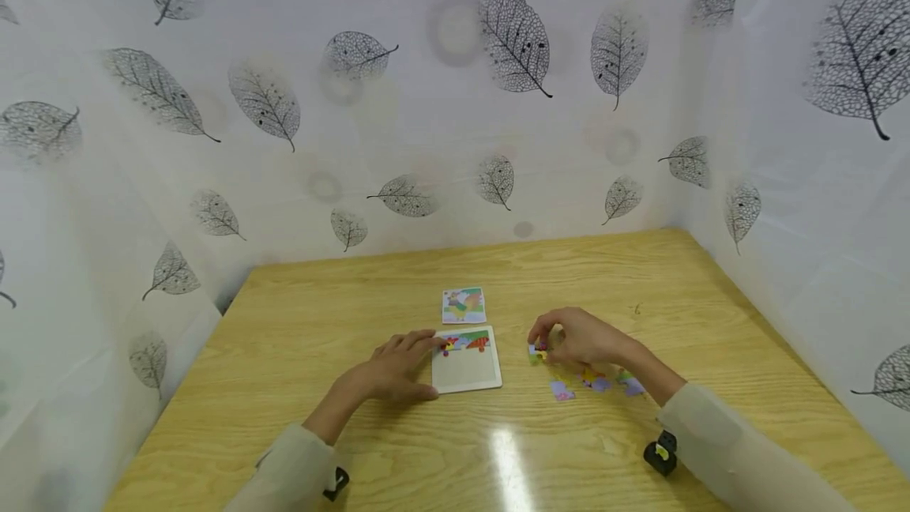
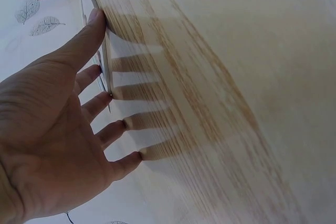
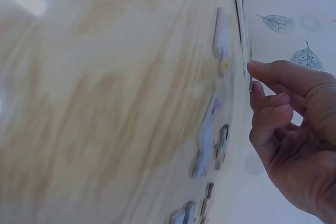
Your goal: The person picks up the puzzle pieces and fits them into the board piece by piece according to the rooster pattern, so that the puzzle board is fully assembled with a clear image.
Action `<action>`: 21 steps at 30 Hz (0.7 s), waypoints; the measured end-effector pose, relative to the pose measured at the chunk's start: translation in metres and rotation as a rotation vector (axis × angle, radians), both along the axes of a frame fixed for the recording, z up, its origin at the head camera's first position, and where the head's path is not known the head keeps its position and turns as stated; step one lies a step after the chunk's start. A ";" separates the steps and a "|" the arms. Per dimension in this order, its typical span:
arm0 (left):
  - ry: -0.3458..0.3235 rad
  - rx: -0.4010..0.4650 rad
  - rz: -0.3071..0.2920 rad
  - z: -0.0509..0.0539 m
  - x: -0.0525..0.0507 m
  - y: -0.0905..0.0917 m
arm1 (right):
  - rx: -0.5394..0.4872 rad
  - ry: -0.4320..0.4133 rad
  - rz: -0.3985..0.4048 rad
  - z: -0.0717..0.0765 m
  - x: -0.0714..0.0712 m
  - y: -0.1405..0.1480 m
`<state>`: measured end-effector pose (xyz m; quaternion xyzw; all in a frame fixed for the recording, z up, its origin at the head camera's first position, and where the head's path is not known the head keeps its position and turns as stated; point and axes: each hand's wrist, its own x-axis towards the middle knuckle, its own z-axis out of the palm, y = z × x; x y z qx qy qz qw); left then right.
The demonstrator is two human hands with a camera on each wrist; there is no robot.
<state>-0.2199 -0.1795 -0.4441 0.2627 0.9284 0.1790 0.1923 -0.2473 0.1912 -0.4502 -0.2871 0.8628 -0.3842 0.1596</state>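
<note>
From where I stand, the tray [image 1: 465,374] sits on the counter [image 1: 320,314], with some fitted pieces [image 1: 475,339] along its far side. The left hand [image 1: 393,370] is spread, its fingers and thumb against the tray's left side. Right of the tray, the right hand [image 1: 586,338] pinches a piece [image 1: 535,355]. Loose pieces [image 1: 562,391] lie right of the tray too, and a picture card [image 1: 464,306] lies just beyond it.
</note>
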 end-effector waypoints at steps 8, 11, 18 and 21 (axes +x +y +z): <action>0.019 0.004 -0.002 -0.013 -0.004 -0.003 | -0.153 -0.143 -0.017 0.005 -0.001 -0.021; 0.028 0.006 -0.007 -0.014 -0.005 -0.003 | -0.177 -0.161 -0.013 0.005 -0.002 -0.030; 0.018 -0.018 -0.001 -0.004 -0.001 0.000 | -0.184 -0.148 0.001 0.007 -0.006 -0.053; 0.020 -0.027 0.010 -0.002 0.000 0.001 | -0.177 -0.128 -0.012 0.009 -0.008 -0.064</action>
